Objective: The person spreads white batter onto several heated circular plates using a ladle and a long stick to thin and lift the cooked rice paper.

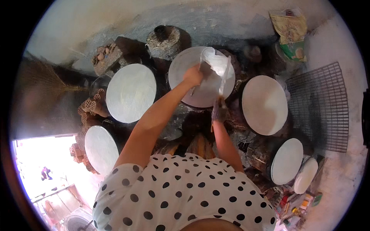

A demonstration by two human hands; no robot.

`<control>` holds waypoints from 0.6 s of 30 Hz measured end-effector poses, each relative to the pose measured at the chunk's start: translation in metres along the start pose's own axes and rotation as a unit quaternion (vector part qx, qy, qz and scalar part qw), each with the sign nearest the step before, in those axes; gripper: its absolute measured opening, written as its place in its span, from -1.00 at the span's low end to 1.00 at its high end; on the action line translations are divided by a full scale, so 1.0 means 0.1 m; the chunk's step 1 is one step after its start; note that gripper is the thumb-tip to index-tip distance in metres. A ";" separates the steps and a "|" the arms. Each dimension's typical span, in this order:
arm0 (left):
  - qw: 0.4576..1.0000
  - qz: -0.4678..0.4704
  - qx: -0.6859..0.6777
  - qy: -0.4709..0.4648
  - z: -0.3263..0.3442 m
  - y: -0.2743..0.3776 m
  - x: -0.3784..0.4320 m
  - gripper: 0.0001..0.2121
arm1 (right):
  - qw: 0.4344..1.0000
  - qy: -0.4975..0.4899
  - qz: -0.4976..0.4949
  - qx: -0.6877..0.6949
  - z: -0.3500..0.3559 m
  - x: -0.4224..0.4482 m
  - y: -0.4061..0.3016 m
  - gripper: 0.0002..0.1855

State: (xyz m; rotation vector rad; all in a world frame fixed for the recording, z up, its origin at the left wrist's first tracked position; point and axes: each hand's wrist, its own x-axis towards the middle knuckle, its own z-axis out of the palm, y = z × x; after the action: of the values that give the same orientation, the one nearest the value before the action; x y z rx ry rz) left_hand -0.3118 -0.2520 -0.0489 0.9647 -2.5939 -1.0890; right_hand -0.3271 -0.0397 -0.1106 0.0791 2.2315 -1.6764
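Observation:
Before me is a large round griddle-like plate (186, 65) with a greyish surface. A glossy white mass (218, 62), like batter or paste, lies at its upper right. My left hand (193, 75) is over the plate's middle, closed around a tool (192, 91) whose thin end shows below the fist; the rest is hard to make out. Wearing a dark, worn glove, my right hand (220, 109) is at the plate's lower right edge. It grips a long white-coated stick or handle (224, 76) that reaches up to the white mass.
More round pale-topped plates stand left (131, 93), lower left (101, 150), right (264, 105) and lower right (287, 161). Perforated briquettes (88, 106) are piled at left. A wire grid (319, 109) leans at right, below a hanging sack (290, 31). A straw broom (55, 80) is far left.

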 end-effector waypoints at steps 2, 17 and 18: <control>0.996 -0.062 -0.029 -0.056 -0.17 0.09 -0.11 -0.52 | 0.999 -0.040 -0.034 -0.001 0.17 0.34 0.12 -0.60; 0.875 -0.109 -0.471 0.036 -1.42 -0.48 -2.03 -0.47 | 0.993 -0.113 -0.028 0.014 0.42 1.39 0.19 -0.59; 0.881 -0.132 -0.453 0.024 -1.42 -0.57 -2.18 -0.47 | 0.979 -0.199 -0.006 -0.047 0.44 1.26 0.02 -0.60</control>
State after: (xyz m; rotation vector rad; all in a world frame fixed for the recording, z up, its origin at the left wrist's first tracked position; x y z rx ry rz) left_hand -0.0593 -0.2285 0.0334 1.0403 -1.5605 -2.0169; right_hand -0.4343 -0.1007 -0.1618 -0.2709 2.0038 -1.4385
